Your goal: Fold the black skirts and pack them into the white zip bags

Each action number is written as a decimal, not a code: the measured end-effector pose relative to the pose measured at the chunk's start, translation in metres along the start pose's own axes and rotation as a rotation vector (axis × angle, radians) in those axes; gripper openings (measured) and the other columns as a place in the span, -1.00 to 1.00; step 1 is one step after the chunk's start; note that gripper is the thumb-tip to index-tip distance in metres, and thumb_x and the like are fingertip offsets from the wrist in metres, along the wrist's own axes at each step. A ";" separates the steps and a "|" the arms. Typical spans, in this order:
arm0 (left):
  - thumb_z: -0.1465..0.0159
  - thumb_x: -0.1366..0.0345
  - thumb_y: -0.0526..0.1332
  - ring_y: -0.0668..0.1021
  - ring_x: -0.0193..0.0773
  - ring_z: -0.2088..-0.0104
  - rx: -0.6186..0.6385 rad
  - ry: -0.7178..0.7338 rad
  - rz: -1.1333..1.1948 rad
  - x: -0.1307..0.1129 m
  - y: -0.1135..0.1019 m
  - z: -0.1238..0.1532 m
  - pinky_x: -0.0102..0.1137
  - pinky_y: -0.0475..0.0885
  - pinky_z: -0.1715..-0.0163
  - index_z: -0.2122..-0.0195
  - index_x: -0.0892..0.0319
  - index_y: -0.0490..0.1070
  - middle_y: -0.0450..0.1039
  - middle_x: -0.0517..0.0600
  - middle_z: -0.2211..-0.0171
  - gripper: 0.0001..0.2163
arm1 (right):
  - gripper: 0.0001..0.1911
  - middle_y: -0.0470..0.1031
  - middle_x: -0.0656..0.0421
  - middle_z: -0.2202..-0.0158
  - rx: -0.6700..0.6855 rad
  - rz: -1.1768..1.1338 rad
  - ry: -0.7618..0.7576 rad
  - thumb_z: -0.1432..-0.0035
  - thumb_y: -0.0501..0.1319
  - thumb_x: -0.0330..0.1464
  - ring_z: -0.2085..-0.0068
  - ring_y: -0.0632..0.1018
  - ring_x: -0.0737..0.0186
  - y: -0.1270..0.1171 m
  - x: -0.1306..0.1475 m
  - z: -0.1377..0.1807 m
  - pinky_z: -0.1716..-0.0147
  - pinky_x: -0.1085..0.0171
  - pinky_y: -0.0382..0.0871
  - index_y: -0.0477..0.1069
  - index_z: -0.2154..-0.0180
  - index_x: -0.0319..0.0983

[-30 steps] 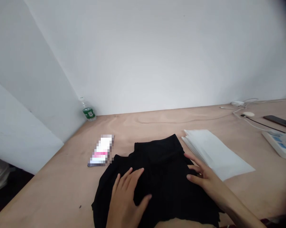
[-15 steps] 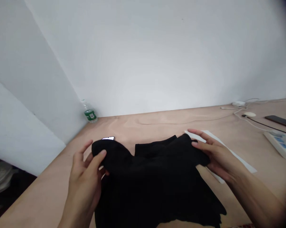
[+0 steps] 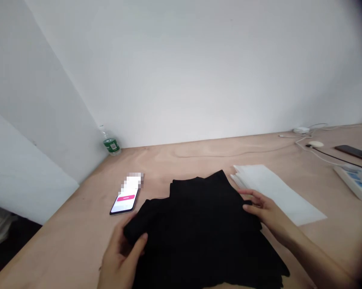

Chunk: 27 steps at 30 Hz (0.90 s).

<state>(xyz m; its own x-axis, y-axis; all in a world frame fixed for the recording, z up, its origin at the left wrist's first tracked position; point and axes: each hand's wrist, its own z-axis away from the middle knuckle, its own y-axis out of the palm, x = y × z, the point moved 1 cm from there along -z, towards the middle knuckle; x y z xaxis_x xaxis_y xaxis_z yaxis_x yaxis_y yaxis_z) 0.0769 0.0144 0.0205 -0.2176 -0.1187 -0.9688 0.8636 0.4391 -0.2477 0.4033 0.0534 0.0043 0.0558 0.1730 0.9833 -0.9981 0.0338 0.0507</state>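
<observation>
Presently, head view: looking forward and down across a plywood table (image 3: 63,237), white wall along its far side.
Garment: black cloth garment (image 3: 199,237), spread at near centre; banded edge far, hem running out of frame near.
Handling: judged light, soft, limp; likely to sag if lifted at one point. Side edges look the best hold.
Left hand (image 3: 120,259): near left; fingers curled, thumb over, pinching garment's left edge.
Right hand (image 3: 266,212): right; fingers bent against garment's right edge; whether gripping, cannot tell.
Beside: smartphone (image 3: 124,202) just left of garment; white sheets of paper (image 3: 277,192) right, under right hand's reach.
Far: water bottle (image 3: 111,144) in left corner; power strip (image 3: 353,182) at right.
Labels: phone shows pink button, upper screen pixelated; bottle's green label too small to read.
</observation>
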 end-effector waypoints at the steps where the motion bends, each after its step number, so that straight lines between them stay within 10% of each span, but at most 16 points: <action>1: 0.06 0.11 0.33 0.51 -0.18 0.34 0.022 -0.025 -0.087 0.011 -0.001 0.000 -0.43 0.45 0.52 0.07 0.05 0.36 0.47 -0.04 0.22 -0.51 | -0.61 0.55 0.16 0.27 -0.016 0.043 0.005 0.06 0.28 -0.30 0.21 0.53 0.12 -0.001 -0.009 0.000 0.21 0.16 0.38 0.39 0.12 -0.17; 12: 0.05 0.00 0.22 0.44 -0.05 0.09 0.045 0.212 -0.430 0.030 -0.038 -0.026 -0.44 0.44 0.53 0.40 0.04 0.45 0.32 -0.04 0.05 -0.72 | -0.67 0.54 0.21 0.31 -0.322 0.769 -0.255 0.02 0.20 -0.15 0.32 0.51 0.15 -0.027 -0.018 -0.007 0.30 0.18 0.35 0.40 0.17 -0.08; 20: -0.03 0.07 0.18 0.39 -0.06 -0.02 0.174 0.186 -0.320 0.035 -0.036 -0.033 -0.21 0.34 0.05 0.44 0.06 0.37 0.32 -0.05 0.00 -0.81 | -0.63 0.49 0.22 0.35 -0.112 0.802 -0.179 0.06 0.21 -0.19 0.44 0.43 0.29 -0.032 -0.014 0.001 0.40 0.29 0.34 0.41 0.15 -0.10; 27: -0.06 0.07 0.14 0.40 -0.03 -0.02 0.188 0.233 -0.385 0.038 -0.042 -0.032 -0.10 0.33 0.03 0.48 0.07 0.33 0.34 -0.03 -0.01 -0.81 | -0.60 0.41 0.23 0.38 -0.041 0.784 -0.161 0.03 0.22 -0.20 0.48 0.37 0.32 -0.034 -0.009 0.009 0.42 0.30 0.31 0.36 0.10 -0.11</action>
<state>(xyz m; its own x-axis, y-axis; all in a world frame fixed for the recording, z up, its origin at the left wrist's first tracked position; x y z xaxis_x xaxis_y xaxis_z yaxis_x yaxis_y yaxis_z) 0.0176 0.0199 -0.0060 -0.6148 -0.0290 -0.7882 0.7630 0.2311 -0.6037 0.4366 0.0423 -0.0045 -0.6690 0.0171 0.7431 -0.7432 -0.0018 -0.6691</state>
